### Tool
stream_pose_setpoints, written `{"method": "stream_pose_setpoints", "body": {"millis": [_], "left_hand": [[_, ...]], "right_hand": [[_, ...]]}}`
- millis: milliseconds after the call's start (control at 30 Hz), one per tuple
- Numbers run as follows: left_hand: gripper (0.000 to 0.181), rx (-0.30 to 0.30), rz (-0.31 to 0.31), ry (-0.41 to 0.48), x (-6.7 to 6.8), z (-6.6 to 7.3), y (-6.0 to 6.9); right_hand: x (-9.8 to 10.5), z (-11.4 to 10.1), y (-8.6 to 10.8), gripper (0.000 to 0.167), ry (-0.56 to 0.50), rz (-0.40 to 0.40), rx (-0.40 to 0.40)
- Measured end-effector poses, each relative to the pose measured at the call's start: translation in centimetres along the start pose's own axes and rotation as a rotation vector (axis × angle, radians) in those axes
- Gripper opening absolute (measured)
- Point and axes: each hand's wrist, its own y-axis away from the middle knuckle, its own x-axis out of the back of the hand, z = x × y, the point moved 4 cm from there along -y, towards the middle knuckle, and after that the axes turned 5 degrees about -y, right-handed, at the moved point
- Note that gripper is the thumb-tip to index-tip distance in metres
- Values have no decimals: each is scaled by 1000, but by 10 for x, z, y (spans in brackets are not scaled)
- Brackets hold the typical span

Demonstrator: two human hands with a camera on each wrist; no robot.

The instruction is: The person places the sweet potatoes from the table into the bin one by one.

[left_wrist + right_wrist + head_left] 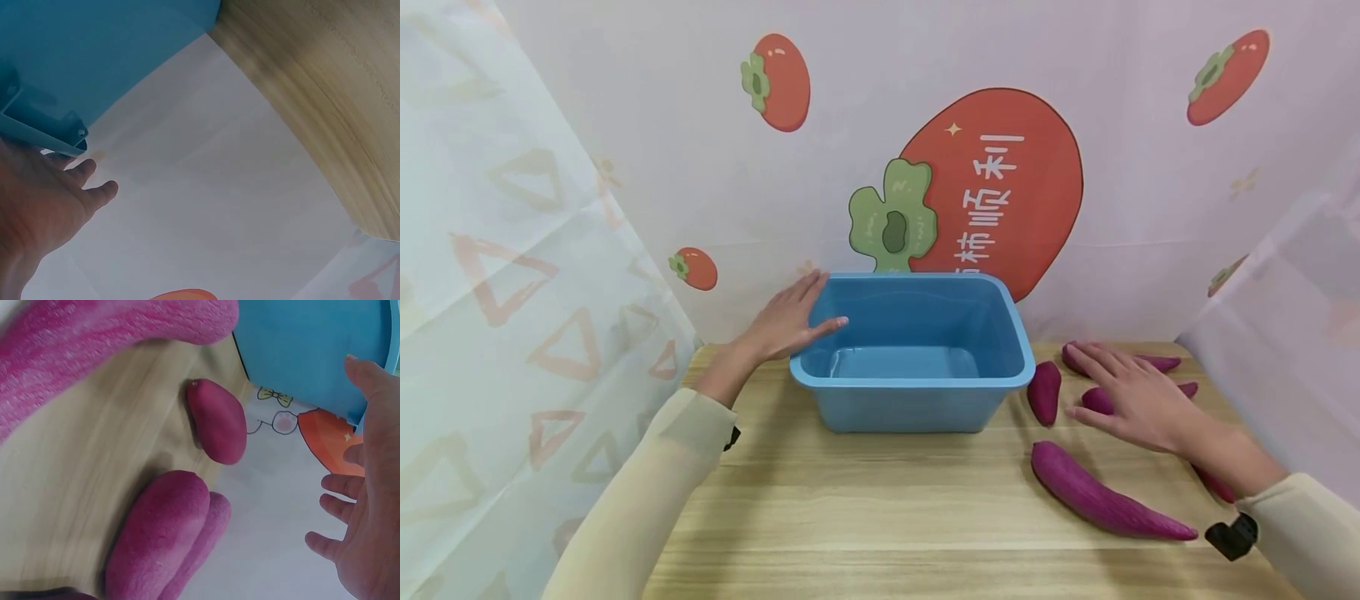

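Note:
A blue plastic tub (pixel 913 408) stands on the wooden table, its inside bare. My left hand (pixel 786 321) is at the tub's left rim, thumb reaching over the opening. In the left wrist view its fingers (pixel 103 194) look straight and spread beside the rim's underside. My right hand (pixel 1138 400) is held above purple sweet potatoes with spread fingers and nothing in it. A short sweet potato (pixel 1044 392) lies close to the tub's right side. A long curved sweet potato (pixel 1105 496) lies nearer me. Others, such as a sweet potato (pixel 1165 363) at the back, are partly hidden by the right hand.
A white cloth backdrop (pixel 625 75) printed with persimmons rises behind the table (pixel 850 517). Cloth sides (pixel 497 333) close off the left and right. Another sweet potato (pixel 1213 483) lies partly under the right forearm.

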Motion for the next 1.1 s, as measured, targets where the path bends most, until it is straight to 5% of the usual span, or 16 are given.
{"method": "stream_pose_setpoints", "body": {"millis": [367, 1100], "left_hand": [[96, 13, -37, 18, -4, -1, 0], [95, 2, -43, 8, -7, -1, 0]], "right_hand": [[-16, -11, 11, 98, -47, -33, -64], [-33, -34, 31, 92, -58, -7, -13]]}}
